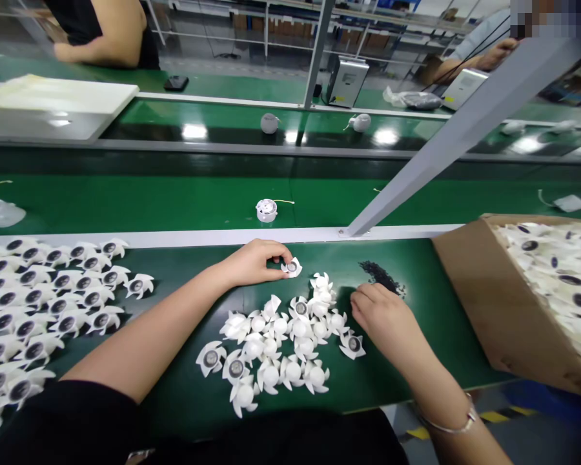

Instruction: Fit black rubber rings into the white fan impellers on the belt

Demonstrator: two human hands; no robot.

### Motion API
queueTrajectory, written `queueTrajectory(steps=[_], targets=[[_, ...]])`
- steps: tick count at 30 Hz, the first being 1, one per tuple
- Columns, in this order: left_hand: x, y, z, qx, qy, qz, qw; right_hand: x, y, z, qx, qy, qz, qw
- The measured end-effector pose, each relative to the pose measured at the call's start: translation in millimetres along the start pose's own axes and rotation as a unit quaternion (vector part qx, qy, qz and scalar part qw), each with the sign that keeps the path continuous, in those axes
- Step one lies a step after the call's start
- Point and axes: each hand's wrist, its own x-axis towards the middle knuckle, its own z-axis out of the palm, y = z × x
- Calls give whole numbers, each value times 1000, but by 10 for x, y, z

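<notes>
My left hand [256, 261] pinches a small white fan impeller [291, 267] at its edge, holding it flat on the green mat. My right hand [382, 316] rests with fingers curled beside a little heap of tiny black parts [381, 278]; whether it holds one is hidden. Between and below my hands lies a loose pile of white fan impellers [281, 342], some hub up, some hub down.
Rows of impellers with dark hubs [43, 303] lie at the left. A cardboard box of impellers [508, 303] stands at the right. Beyond the white rail, a round white part [266, 210] sits on the conveyor. A slanted grey post [445, 135] crosses above. Other people work across the line.
</notes>
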Motion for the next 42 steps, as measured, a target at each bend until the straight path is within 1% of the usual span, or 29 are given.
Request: queueTrajectory(steps=[1,3,5,7,9,12,14,16,19,22,24,28,33,35,37,40,42], targets=[[-2,-14,12,7,5,9,1000,24,24,5,0,0,1,1000],[-6,-37,35,12,6,4,1000,101,73,-4,32,7,32,999],[-6,-50,48,16,1,-8,1000,236,93,-46,112,15,78,991],[-3,-55,55,26,2,-13,1000,439,54,-105,210,14,100,973],[0,-56,58,31,8,-13,999,685,-41,-142,286,2,76,955],[-3,-60,63,13,16,-14,1000,1026,-215,-112,340,-15,1,940],[-9,-65,66,-3,20,-21,1000,1175,-301,-49,332,-20,-42,942],[-12,-72,66,-11,22,-25,999,1252,-348,14,295,-19,-61,953],[-8,-84,57,-13,22,-19,1000,1276,-365,66,215,-15,-71,974],[-1,-92,49,-14,25,-14,999,1262,-362,74,140,-1,-86,986],[2,-95,48,-16,27,-19,999,1250,-361,68,118,6,-99,988],[5,-100,57,-20,28,-25,999,1208,-409,31,105,6,-120,987],[11,-108,65,-33,24,-24,999,1090,-534,-71,2,18,-140,990],[12,-104,58,-31,21,-25,999,1033,-520,-123,13,18,-148,989],[9,-96,44,-24,18,-13,999,985,-443,-174,72,25,-136,988],[-5,-82,28,1,11,27,1000,976,-247,-222,164,71,-72,981],[-20,-77,30,22,4,52,998,1048,-99,-209,191,108,-34,975]])
